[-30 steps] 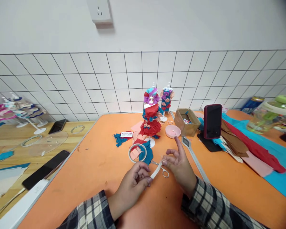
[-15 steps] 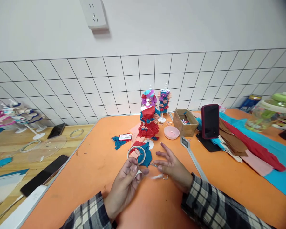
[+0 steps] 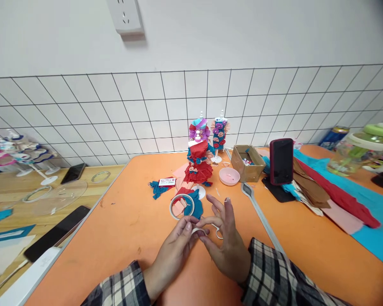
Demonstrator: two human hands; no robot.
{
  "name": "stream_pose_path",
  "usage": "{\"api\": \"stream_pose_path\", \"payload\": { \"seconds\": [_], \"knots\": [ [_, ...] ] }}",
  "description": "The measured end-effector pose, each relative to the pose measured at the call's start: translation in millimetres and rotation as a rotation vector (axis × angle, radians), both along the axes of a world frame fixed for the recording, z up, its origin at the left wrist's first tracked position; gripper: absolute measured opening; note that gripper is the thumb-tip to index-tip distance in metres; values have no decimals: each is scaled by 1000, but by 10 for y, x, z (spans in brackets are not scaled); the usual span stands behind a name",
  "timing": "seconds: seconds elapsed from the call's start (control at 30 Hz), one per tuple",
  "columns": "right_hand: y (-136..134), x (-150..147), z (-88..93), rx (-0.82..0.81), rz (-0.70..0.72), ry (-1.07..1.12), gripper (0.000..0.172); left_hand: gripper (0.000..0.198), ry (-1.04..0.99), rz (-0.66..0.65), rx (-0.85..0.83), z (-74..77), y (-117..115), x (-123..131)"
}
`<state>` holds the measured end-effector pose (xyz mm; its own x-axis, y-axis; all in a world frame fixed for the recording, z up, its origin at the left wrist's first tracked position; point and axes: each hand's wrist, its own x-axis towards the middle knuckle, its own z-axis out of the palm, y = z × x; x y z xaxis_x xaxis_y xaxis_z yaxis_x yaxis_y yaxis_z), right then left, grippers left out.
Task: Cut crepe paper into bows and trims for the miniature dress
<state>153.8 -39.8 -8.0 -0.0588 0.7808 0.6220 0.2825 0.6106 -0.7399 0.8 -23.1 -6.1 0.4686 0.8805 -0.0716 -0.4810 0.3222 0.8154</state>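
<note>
My left hand point(image 3: 178, 240) is closed, thumb against fingers, on a short curved white strip point(image 3: 198, 230) that looks like tape. My right hand point(image 3: 225, 240) meets it from the right, thumb and forefinger pinching around the strip's end while the other fingers stick up. Just beyond my hands lies a tape roll point(image 3: 171, 208), a pale ring over teal and peach scraps. A pair of scissors point(image 3: 217, 232) is partly hidden behind my right hand; one finger loop shows. Farther back stands a small dress form point(image 3: 198, 165) in red and teal ruffled paper or cloth.
Behind are another decorated form point(image 3: 220, 134), a pink bowl point(image 3: 230, 177) and a cardboard box point(image 3: 249, 165). On the right, a phone point(image 3: 281, 161) stands upright near coloured sheets point(image 3: 335, 191) and a clear jug point(image 3: 354, 155). Another phone point(image 3: 57, 233) lies on the wooden table to the left.
My right hand has moved left and down, from spread fingers apart from my left hand to a pinch at the strip. My left hand has shifted slightly right.
</note>
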Motion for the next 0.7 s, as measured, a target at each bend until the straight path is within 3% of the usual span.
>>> {"api": "stream_pose_path", "payload": {
  "seconds": [0.2,0.33,0.43,0.53,0.63,0.7],
  "knots": [
    [34,-13,-91,106,47,-82,86,20,54,-47,60,-93,-12,14],
    [95,86,28,-54,-14,-9,86,39,-2,-11,2,-54,-20,12],
    [200,495,209,-271,-73,4,92,46,22,21,23,-10,14,-53],
    [298,1121,318,-554,-119,-9,101,43,149,10,196,-30,62,-133],
    [362,1634,275,-696,-401,-145,102,48,268,-34,306,-103,87,-173],
    [404,1804,187,-735,-491,-266,103,49,324,-58,328,-132,84,-175]
  ]
}}
